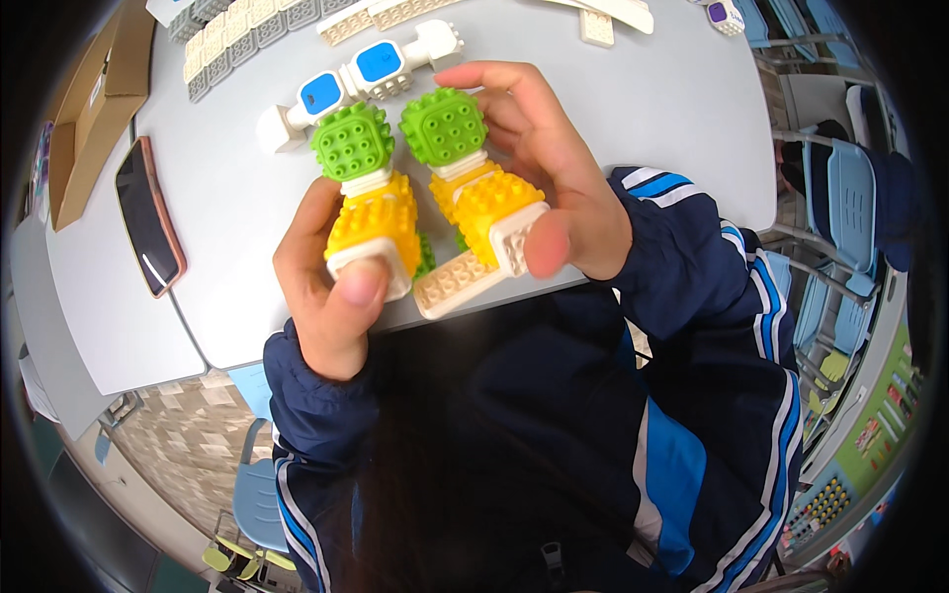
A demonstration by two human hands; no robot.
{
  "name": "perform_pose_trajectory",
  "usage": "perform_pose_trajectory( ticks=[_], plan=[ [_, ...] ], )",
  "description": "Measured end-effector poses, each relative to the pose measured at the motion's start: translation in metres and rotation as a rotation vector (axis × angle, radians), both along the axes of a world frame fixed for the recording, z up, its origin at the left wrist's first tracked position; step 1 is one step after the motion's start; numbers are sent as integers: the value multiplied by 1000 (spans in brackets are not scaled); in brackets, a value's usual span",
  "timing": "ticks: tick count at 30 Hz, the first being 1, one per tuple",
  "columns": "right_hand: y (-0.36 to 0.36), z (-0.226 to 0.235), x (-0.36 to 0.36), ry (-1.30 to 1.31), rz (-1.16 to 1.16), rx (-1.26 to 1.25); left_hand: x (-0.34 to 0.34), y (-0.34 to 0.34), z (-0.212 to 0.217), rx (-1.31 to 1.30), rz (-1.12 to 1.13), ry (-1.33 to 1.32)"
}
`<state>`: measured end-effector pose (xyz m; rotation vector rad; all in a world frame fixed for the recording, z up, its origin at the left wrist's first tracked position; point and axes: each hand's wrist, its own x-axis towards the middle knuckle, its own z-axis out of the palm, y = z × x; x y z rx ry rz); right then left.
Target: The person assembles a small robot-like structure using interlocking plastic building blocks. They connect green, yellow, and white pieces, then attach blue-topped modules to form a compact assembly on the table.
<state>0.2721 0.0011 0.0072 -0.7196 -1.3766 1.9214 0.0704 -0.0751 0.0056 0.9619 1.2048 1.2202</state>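
One studded plastic stack, a green block beyond a yellow one with a white end plate [371, 217], is clamped between the left hand's [314, 287] thumb and fingers. The right hand [571, 178] grips a matching green-and-yellow studded stack [484, 203], thumb pressed on its white end. A cream studded plastic beam [455, 285] angles off near that end. Both stacks are held above the pale grey table's [227, 227] near edge, before a white jointed plastic chain with blue panels [381, 61].

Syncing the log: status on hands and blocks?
Left hand holds left green-yellow stack. Right hand holds right stack, beige strip at its near end. White-blue chain lies beyond.
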Motion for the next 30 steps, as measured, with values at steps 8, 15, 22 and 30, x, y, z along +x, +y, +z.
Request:
perform_pose_trajectory(
  ticks=[8,15,22,30],
  plan=[
    [3,-2,3,-52,-68,207,16,0,27,-79,165,87],
    [13,2,12,-311,-12,433,15,-5,39,-49,136,326],
    [12,-10,10,-428,-10,805,7,-9,34,30,54,658],
    [13,4,12,-317,83,1105,-7,-17,23,72,115,773]
  ],
)
